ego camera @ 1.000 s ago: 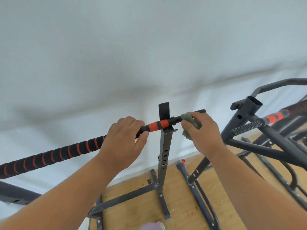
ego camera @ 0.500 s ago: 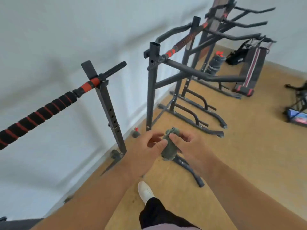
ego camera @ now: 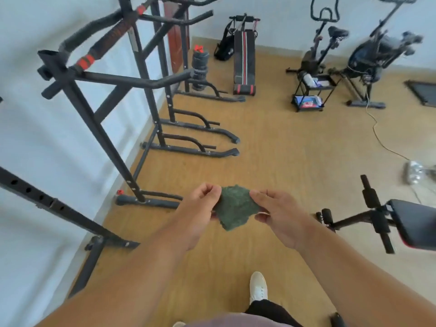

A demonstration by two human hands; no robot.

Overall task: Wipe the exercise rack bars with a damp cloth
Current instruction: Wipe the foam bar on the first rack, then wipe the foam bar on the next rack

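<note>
Both my hands pinch the green cloth (ego camera: 234,207) spread between them: left hand (ego camera: 200,210) one edge, right hand (ego camera: 277,214) the other

We see the cloth (ego camera: 234,208) as dark green fabric with a rough, mottled weave and ragged edges. The exercise rack (ego camera: 99,128) left of it looks like matt black painted metal tube, its upper bar (ego camera: 106,41) wrapped in dull black foam with red bands. Under the cloth, the floor (ego camera: 295,166) reads as smooth, tan wood-look boards with a low sheen. Right of the cloth, the bench pad (ego camera: 417,223) looks like smooth, slightly glossy black vinyl.
</note>
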